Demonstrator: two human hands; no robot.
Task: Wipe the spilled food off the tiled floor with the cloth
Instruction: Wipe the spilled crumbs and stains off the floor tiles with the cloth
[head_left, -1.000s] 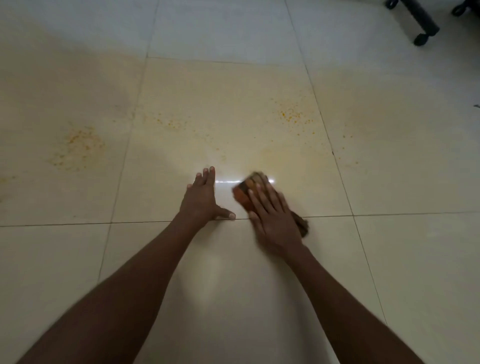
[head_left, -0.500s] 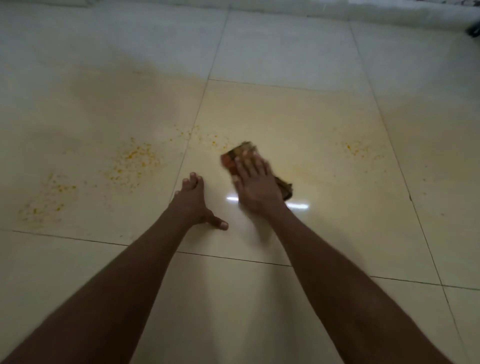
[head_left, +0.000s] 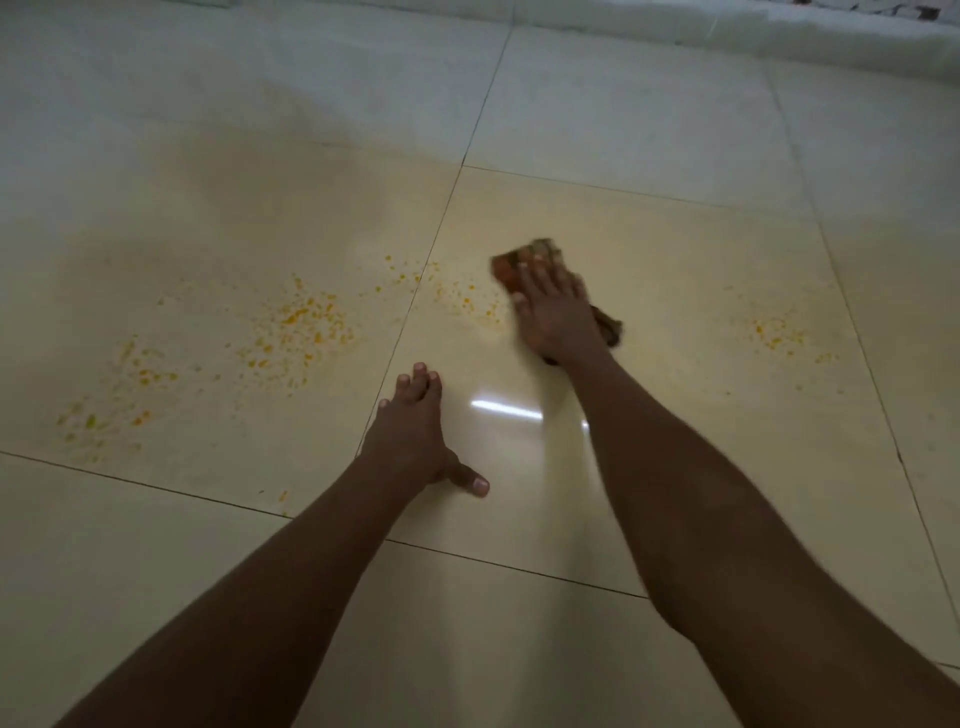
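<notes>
- Head view: right hand (head_left: 553, 317) lies flat on the cloth (head_left: 530, 260), fingers (head_left: 535, 278) spread and pressing it to the tiled floor (head_left: 649, 130); not curled round it.
- Cloth sits on the tile right of the grout line, bunched, brown-orange, partly hidden under the palm; a corner shows behind the wrist.
- Left hand (head_left: 410, 441) braced on the floor, fingers together, thumb out, holding nothing.
- Spilled food (head_left: 306, 322): orange specks, largest patch left of the grout line, more just beside the cloth, a smaller patch (head_left: 774, 332) well apart to the right.
- Judgement: cloth soft, light, limp; it will fold and skid on glossy tile. Best held by flat palm pressure over its middle.
- Risk: smearing rather than lifting.
</notes>
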